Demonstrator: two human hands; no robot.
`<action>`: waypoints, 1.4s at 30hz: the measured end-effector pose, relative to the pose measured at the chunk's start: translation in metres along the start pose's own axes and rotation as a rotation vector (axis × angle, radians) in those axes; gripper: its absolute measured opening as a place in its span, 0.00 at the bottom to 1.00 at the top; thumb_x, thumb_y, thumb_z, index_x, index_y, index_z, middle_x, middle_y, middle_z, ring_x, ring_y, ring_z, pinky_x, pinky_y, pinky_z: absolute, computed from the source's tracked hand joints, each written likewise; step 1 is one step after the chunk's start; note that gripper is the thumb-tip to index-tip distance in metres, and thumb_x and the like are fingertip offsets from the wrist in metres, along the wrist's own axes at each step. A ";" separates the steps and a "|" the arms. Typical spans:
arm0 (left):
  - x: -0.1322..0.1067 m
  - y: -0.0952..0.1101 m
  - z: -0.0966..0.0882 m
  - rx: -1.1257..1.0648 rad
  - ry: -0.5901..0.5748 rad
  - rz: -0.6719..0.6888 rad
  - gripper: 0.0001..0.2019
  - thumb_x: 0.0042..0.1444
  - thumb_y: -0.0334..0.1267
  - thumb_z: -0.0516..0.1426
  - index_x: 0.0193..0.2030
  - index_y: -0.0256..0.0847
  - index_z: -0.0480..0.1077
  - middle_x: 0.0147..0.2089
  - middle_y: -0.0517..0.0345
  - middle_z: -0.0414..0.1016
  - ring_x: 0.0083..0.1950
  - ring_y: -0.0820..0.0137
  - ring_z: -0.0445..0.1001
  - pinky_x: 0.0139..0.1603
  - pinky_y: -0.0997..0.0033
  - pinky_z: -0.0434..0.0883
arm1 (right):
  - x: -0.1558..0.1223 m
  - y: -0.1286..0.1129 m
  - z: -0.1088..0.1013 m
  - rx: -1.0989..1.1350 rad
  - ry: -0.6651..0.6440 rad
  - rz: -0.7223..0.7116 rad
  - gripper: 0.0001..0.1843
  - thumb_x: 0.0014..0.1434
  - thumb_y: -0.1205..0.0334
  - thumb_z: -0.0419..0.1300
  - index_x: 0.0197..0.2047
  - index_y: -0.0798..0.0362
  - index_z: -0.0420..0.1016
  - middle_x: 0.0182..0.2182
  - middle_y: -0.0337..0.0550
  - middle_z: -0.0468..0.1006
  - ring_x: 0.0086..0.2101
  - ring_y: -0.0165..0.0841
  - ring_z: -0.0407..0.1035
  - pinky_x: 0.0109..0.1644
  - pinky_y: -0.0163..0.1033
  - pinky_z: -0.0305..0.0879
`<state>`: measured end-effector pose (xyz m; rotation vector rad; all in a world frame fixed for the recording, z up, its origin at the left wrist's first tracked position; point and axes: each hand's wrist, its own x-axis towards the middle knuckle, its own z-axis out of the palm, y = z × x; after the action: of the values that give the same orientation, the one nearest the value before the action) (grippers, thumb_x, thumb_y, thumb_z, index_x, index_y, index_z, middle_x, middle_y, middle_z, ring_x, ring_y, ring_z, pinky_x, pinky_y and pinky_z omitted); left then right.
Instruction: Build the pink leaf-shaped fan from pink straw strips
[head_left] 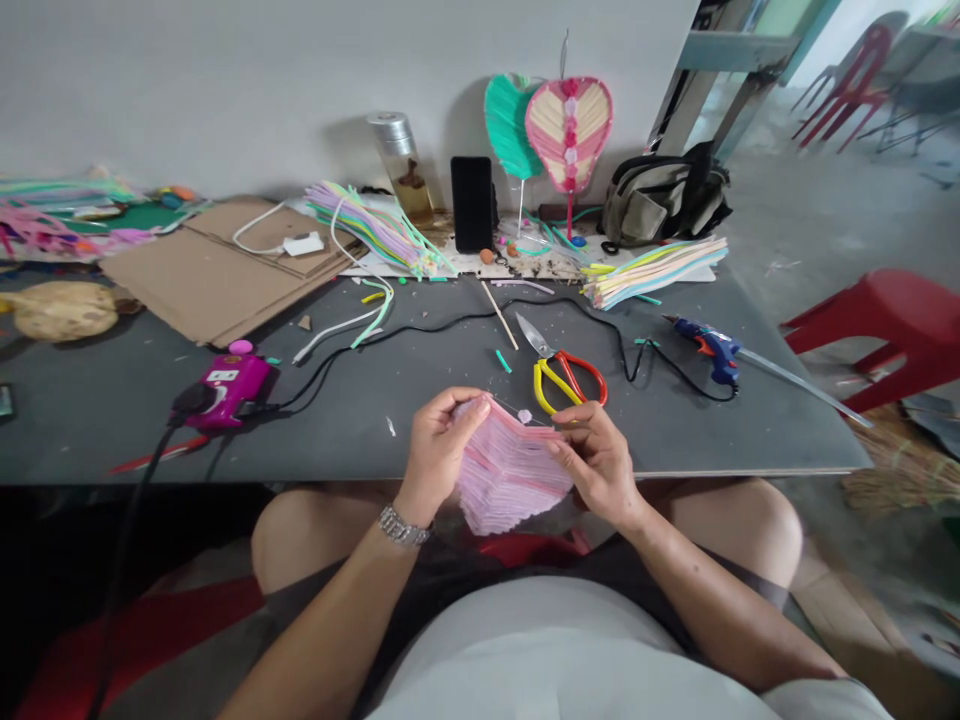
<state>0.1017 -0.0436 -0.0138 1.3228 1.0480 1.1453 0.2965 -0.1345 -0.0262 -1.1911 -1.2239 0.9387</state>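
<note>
A pale pink heart-shaped piece made of glued strips (506, 475) is held over the table's front edge, above my lap. My left hand (439, 445) grips its left upper side with the fingers curled over the top. On its right side my right hand (596, 462) pinches the edge. A small pink bead (525, 415) sits at the top notch of the piece. Yellow and red scissors (559, 372) lie on the table just beyond my hands.
A dark grey table (112, 420) carries a blue glue gun (712, 350) at right, a magenta power strip (225, 388) at left, cardboard sheets (217, 265), bundles of coloured strips (652, 268), a phone (472, 205), a jar (401, 160), two finished fans (555, 130) and a bag (660, 195). A red stool (892, 320) stands right.
</note>
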 end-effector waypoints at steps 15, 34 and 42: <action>-0.003 0.003 0.003 -0.038 0.076 -0.023 0.12 0.54 0.46 0.69 0.38 0.40 0.81 0.39 0.55 0.82 0.39 0.69 0.75 0.43 0.71 0.70 | -0.009 0.009 -0.004 -0.089 0.153 -0.027 0.09 0.65 0.55 0.67 0.42 0.51 0.77 0.29 0.38 0.79 0.25 0.27 0.68 0.29 0.32 0.63; -0.001 -0.010 0.000 -0.047 0.095 0.074 0.11 0.53 0.43 0.69 0.41 0.41 0.81 0.43 0.53 0.82 0.43 0.67 0.76 0.46 0.70 0.70 | -0.009 0.006 -0.001 -0.055 0.227 -0.024 0.09 0.62 0.56 0.66 0.42 0.52 0.80 0.22 0.34 0.74 0.19 0.26 0.65 0.24 0.33 0.63; 0.001 -0.014 -0.002 -0.081 0.038 0.038 0.13 0.54 0.46 0.69 0.42 0.41 0.83 0.43 0.54 0.83 0.42 0.68 0.76 0.44 0.71 0.70 | -0.008 0.007 -0.004 -0.049 0.215 -0.029 0.08 0.61 0.57 0.66 0.41 0.52 0.79 0.21 0.33 0.73 0.18 0.26 0.65 0.23 0.32 0.63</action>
<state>0.1003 -0.0412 -0.0275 1.2660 0.9968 1.2331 0.2996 -0.1419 -0.0348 -1.2749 -1.0939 0.7421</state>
